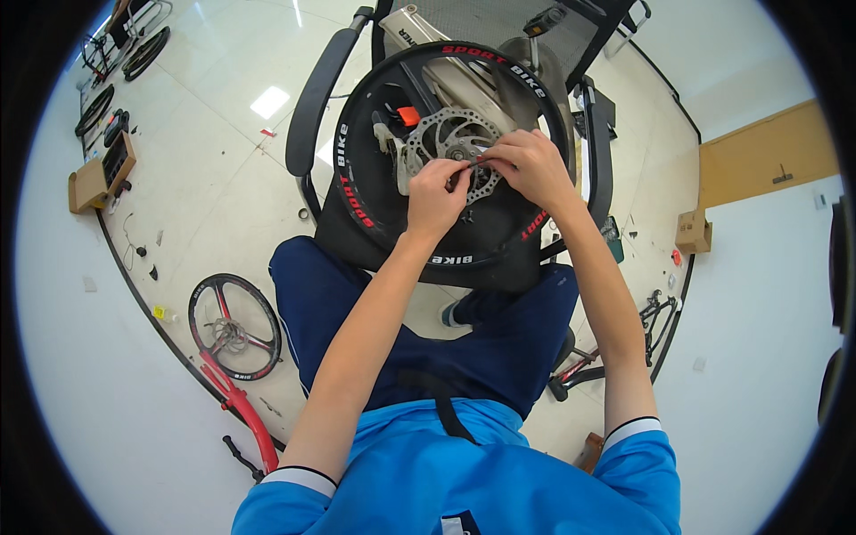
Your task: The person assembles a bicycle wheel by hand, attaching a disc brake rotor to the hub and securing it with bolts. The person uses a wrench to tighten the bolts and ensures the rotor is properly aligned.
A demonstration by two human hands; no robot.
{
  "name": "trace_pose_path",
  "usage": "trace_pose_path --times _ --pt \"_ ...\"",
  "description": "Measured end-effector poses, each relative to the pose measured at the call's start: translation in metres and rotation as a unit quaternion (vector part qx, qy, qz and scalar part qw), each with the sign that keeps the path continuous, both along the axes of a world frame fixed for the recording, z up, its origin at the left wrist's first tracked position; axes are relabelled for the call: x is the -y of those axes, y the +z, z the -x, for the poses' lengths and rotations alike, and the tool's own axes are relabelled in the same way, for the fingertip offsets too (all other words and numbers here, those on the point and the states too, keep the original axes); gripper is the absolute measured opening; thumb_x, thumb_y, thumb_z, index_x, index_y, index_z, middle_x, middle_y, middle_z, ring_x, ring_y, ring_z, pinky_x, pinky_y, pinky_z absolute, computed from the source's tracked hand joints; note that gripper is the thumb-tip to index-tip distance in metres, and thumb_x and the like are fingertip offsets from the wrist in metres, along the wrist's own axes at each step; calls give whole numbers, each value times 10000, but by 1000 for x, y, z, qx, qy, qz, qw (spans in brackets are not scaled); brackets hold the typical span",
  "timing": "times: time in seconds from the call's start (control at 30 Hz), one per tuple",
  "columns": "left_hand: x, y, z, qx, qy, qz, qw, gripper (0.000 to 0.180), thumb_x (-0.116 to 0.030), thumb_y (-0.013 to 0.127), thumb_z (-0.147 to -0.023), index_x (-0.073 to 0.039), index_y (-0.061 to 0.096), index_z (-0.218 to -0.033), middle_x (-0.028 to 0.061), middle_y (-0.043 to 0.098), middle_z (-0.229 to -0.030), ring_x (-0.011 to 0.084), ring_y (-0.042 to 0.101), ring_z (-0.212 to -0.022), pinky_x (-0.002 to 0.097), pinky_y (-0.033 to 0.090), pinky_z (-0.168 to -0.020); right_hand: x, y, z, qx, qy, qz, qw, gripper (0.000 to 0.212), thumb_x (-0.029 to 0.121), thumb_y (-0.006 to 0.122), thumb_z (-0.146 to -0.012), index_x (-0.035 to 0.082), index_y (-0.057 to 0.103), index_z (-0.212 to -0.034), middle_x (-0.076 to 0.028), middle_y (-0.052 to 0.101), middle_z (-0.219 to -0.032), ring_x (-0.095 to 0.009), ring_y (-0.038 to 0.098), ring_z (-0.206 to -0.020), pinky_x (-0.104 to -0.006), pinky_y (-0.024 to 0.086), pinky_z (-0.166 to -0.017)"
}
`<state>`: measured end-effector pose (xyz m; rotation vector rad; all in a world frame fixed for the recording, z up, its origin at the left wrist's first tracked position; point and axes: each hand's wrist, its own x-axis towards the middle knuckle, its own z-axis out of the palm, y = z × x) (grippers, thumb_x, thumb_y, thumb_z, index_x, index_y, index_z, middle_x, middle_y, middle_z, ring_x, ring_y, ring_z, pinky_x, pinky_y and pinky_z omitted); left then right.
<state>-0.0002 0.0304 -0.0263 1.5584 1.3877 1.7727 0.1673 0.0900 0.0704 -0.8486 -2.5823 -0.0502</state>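
Observation:
A black bicycle wheel [367, 207] with red and white lettering on its rim lies flat before me on a chair seat. At its hub is a silver brake disc [453, 122] with holes around it. Over the disc, my left hand [435, 203] and my right hand [535, 171] are both closed in a pinch. Between their fingertips is a thin dark piece [476, 164], too small to make out in kind. Left of the disc sit a grey-white bracket-like part [389, 147] and a small orange piece [408, 116]. My fingers hide part of the hub.
Armrests [321, 98] of the black chair flank the wheel, and a silver frame part [419, 31] lies on the far side. On the floor are another wheel [234, 325], a red fork-like part [239, 401], a dark bike frame [655, 321] and cardboard boxes [89, 185].

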Motion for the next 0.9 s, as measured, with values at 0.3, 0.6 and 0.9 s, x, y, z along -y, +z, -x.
trace_pose_path --times 0.3,0.6,0.9 --pt "-5 -6 -10 -9 62 -35 997 114 -47 794 -790 -14 766 -896 90 709 -833 188 637 -613 290 524 -570 -12 4 4 30 23 -22 999 120 135 777 -768 104 768 -884 7 698 -884 -193 631 -938 -354 441 -828" --pt "-7 -6 -10 -54 86 -50 994 104 -65 806 -776 -13 753 -849 66 634 -769 193 590 -594 317 469 -532 -29 15 13 62 81 -11 995 128 103 779 -741 71 756 -863 -21 707 -917 -218 635 -953 -363 473 -842" --pt "-6 -5 -11 -56 76 -38 995 118 -71 807 -763 -10 738 -838 68 635 -781 192 592 -590 309 481 -536 -34 9 9 58 94 2 994 134 102 771 -743 72 752 -873 -21 711 -941 -218 640 -973 -364 486 -848"
